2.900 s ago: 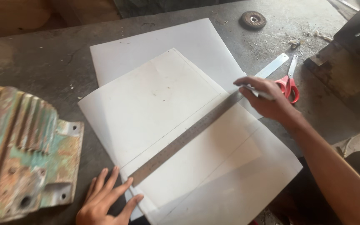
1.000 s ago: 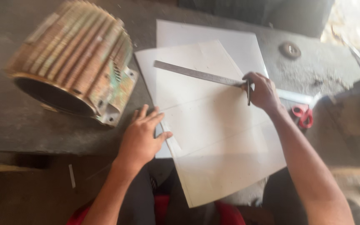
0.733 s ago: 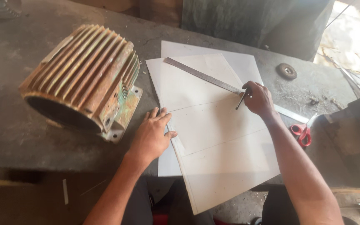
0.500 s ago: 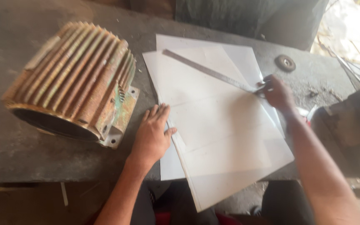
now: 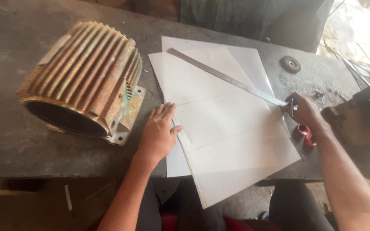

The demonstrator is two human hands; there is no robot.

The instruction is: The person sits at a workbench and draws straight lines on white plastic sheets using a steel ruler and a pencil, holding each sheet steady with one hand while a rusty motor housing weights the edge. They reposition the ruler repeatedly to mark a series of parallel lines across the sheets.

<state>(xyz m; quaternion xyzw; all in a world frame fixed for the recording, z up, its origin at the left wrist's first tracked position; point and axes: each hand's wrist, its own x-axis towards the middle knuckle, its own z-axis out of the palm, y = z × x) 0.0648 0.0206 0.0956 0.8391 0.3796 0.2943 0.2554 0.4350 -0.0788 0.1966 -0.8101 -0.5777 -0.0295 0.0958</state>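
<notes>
Left hand (image 5: 158,133) flat, fingers spread on smooth white sheet (image 5: 232,128); right hand (image 5: 303,110) pinching thin pen (image 5: 292,107) beside steel ruler (image 5: 225,77).

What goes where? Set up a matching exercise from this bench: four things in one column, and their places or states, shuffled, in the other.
Things:
1. metal ruler
2. ribbed motor housing
3. red-handled scissors
4. round grinding disc

Places or states:
A. lies on its side, left of the white sheets
B. lies alone on the bench top, beyond the right hand
C. lies slantwise across the sheets
D. lies just below the right hand, at the sheets' right edge

Pairs: 1-C, 2-A, 3-D, 4-B
</notes>
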